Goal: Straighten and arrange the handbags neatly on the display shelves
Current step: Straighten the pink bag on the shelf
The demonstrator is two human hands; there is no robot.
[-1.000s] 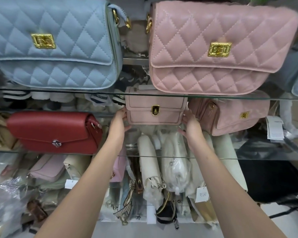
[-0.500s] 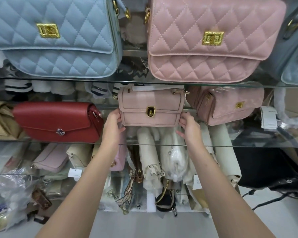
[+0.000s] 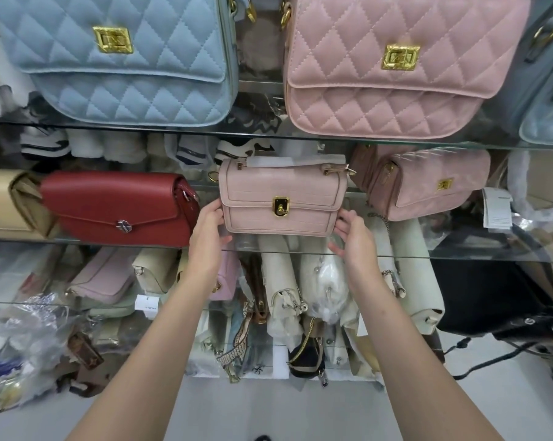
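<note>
— Where's the small pink handbag [image 3: 283, 198]?
— Middle glass shelf [image 3: 459, 254], between red bag [image 3: 116, 205] and quilted pink bag [image 3: 428, 183].
— And the grips?
— The left grip [image 3: 206, 237] clasps its lower-left corner, the right grip [image 3: 354, 240] its lower-right.

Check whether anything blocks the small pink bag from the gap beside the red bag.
Nothing visible does. The left hand and right hand hold the small pink bag by its sides, in the open gap between the red bag and the quilted bag.
</note>
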